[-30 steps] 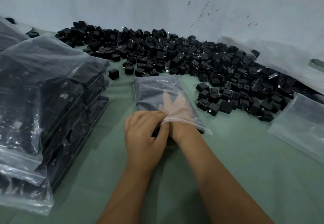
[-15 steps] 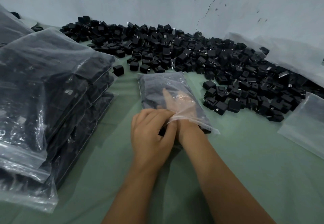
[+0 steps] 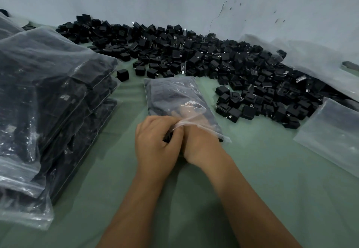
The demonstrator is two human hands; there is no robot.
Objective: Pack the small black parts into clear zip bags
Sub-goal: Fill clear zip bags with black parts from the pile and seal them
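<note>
A clear zip bag point(image 3: 171, 94) holding several small black parts lies on the green table point(image 3: 272, 179), its open mouth toward me. My left hand point(image 3: 157, 143) pinches the near edge of the bag's mouth. My right hand point(image 3: 200, 143) reaches into the bag up to the wrist. Its fingers show dimly through the plastic, stretched forward among the parts. A big heap of loose black parts point(image 3: 194, 53) spreads behind and to the right of the bag.
A tall stack of filled zip bags point(image 3: 54, 102) stands at the left. Empty clear bags point(image 3: 334, 131) lie at the right, with more plastic point(image 3: 310, 57) against the wall. One stray black part point(image 3: 122, 74) sits between the stack and the heap.
My right hand has drawn back a little inside the bag, so less of its fingers shows through the plastic. The left hand keeps its pinch on the bag's mouth.
</note>
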